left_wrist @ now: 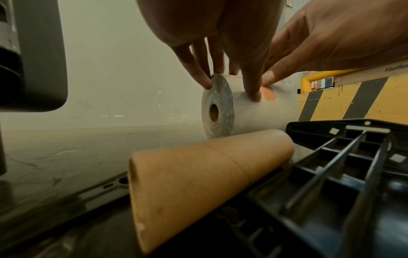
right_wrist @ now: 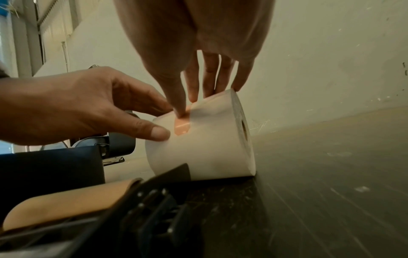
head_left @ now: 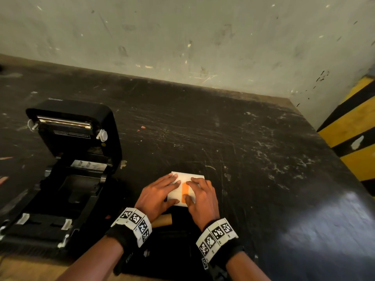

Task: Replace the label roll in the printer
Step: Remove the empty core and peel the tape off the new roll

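Observation:
A white label roll point(head_left: 187, 177) lies on its side on the dark table, sealed by an orange tape strip point(head_left: 185, 191). My left hand point(head_left: 160, 191) holds its left half, fingers over the top and thumb on the near side. My right hand point(head_left: 203, 197) holds the right half, its thumb tip pressing on the orange tape point(right_wrist: 182, 127) and its fingers on the far edge of the roll point(right_wrist: 209, 148). The black printer point(head_left: 67, 179) stands at the left with its lid point(head_left: 75, 126) up and its roll bay empty. An empty cardboard core point(left_wrist: 198, 178) lies by my wrists.
A black ribbed plastic part point(left_wrist: 342, 174) lies on the table just below my wrists, next to the core. A scuffed wall runs behind the table. A yellow and black striped barrier point(head_left: 353, 128) stands past the table's right edge.

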`<state>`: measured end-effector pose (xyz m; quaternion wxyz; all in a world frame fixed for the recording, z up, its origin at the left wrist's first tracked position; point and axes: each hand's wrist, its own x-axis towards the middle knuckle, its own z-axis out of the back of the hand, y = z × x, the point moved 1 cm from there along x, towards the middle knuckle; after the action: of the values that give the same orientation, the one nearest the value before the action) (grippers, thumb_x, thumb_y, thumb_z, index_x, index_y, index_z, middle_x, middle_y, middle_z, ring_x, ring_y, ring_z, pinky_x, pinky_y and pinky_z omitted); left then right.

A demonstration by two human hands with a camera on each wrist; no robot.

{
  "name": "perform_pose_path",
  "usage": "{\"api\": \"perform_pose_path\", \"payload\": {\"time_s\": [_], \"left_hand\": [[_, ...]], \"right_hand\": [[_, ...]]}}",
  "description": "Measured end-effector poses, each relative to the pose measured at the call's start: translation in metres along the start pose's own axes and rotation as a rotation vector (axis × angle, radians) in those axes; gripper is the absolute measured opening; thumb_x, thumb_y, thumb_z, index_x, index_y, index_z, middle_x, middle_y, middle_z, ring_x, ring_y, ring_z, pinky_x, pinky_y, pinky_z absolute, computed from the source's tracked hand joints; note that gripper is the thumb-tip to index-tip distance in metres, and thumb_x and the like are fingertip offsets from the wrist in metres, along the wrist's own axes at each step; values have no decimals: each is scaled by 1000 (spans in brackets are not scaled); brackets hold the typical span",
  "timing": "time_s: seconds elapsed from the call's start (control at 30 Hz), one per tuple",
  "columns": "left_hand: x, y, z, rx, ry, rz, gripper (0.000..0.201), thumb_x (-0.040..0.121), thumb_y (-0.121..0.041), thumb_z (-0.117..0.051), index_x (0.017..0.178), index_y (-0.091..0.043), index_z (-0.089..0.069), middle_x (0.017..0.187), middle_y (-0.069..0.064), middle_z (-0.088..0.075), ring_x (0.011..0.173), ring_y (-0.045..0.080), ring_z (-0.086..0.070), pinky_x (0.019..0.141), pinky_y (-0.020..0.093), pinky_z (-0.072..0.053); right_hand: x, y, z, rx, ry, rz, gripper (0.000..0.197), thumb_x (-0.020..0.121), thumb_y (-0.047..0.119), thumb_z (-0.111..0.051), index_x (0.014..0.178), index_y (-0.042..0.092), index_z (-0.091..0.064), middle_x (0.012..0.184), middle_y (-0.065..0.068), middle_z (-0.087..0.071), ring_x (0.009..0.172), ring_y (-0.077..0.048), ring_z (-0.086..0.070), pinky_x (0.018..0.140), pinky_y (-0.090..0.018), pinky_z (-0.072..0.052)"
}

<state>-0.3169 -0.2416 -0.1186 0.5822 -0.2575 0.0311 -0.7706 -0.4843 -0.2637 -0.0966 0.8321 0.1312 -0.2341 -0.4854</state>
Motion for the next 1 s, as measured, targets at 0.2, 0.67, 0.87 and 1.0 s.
{"api": "perform_pose_path", "payload": {"time_s": [0.2,0.67,0.87,1.0], "left_hand": [[0,-1,1,22,-4,-17,58,66,-30,-80,119,-18,-59,128,2,-57,121,18,-50,93,36,-44],[2,-4,4,56,15,-20,59,63,-27,-82,117,-17,-61,126,3,-59,118,20,-52,88,38,-48],[1,-7,5,82,29,-27,60,60,-28,-84,115,-16,-63,123,4,-61,114,21,-56,87,38,-49],[3,-9,7,80,28,-9,60,60,-26,-84,115,-15,-62,124,5,-60,116,22,-55,87,39,-49]], "right_hand": [[1,1,1,-15,-3,6,38,85,21,-63,122,13,-58,128,-5,-52,117,-22,-46,100,-34,-37],[10,6,12,-16,87,-58,35,83,23,-63,117,18,-54,127,1,-43,116,-18,-39,98,-30,-34],[14,6,15,-8,115,-86,34,80,21,-67,112,21,-55,127,2,-42,116,-17,-38,97,-29,-32],[8,9,9,-37,133,-75,12,81,18,-64,92,22,-67,135,3,-38,125,-17,-31,100,-30,-28]]}}
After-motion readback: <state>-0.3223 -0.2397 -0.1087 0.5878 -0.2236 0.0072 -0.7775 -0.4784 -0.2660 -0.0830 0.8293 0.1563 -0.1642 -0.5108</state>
